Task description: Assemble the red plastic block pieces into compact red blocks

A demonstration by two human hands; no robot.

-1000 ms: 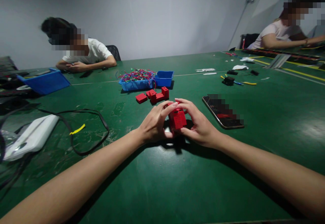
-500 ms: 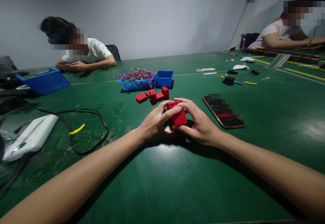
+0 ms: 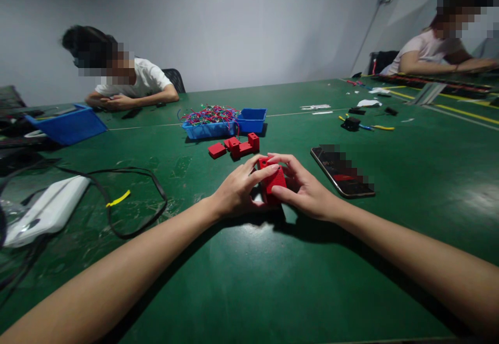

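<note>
Both my hands meet over the middle of the green table (image 3: 249,281). My left hand (image 3: 238,190) and my right hand (image 3: 304,188) are each closed round a small red plastic block (image 3: 273,179), with fingers over its top and thumbs at its near side. The block is tilted just above the table. Several more red blocks (image 3: 236,147) lie loose a little further away. Behind them stands a blue tray (image 3: 210,130) heaped with coloured wires (image 3: 210,114), joined by a second blue tray (image 3: 251,120).
A phone (image 3: 343,172) lies face up right of my hands. At the left are a white device (image 3: 47,210), a looped black cable (image 3: 117,198) and a blue bin (image 3: 68,124). One person sits across the table at the far left, another at the far right.
The red block has turned between my fingers, and my right thumb has shifted across its near face. Both hands stay in the same spot.
</note>
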